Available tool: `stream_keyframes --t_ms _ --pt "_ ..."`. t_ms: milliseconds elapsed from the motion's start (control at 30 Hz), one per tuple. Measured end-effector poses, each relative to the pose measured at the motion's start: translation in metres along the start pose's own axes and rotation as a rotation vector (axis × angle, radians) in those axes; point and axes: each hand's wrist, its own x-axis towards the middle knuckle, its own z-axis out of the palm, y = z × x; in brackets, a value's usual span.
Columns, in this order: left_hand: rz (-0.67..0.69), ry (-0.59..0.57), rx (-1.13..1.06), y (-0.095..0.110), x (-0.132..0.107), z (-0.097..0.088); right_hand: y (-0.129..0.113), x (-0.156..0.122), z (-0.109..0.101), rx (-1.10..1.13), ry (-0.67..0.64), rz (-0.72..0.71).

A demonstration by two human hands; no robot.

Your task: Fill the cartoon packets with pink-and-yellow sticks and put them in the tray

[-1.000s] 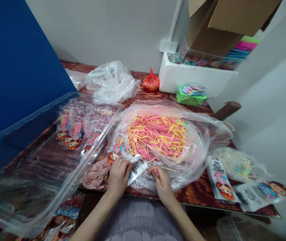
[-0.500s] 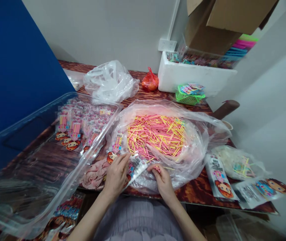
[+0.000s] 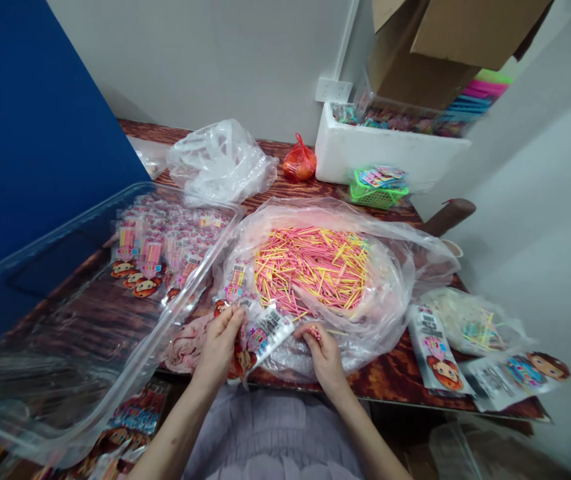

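Pink sticks point(image 3: 314, 333) | right grip point(image 3: 326, 357): curled around bundle | left grip point(image 3: 219, 343): bent beside pouches point(image 3: 268, 329), closure unclear

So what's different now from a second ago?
The left hand has shifted left, uncovering more of the printed packets; whether it grips one is unclear. The right hand still holds its pink sticks, and the big stick pile looks unchanged.
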Motion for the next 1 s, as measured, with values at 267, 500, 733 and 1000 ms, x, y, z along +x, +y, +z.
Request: stream_keyframes --t_ms 267,500,733,1000 --pt "-0.008 -0.044 -0.040 -0.002 -0.002 -0.006 0.002 0.000 0.001 0.006 0.011 -0.022" --pt "0.133 -0.064 0.209 -0.005 0.000 -0.007 0.003 0.001 0.001 0.011 0.015 -0.025" --pt "0.144 -0.002 0.121 -0.005 0.003 0.003 0.005 0.000 0.003 0.007 0.018 -0.028" --pt "0.127 0.058 0.170 -0.012 0.002 -0.007 0.004 0.000 0.003 -0.013 0.024 -0.025"
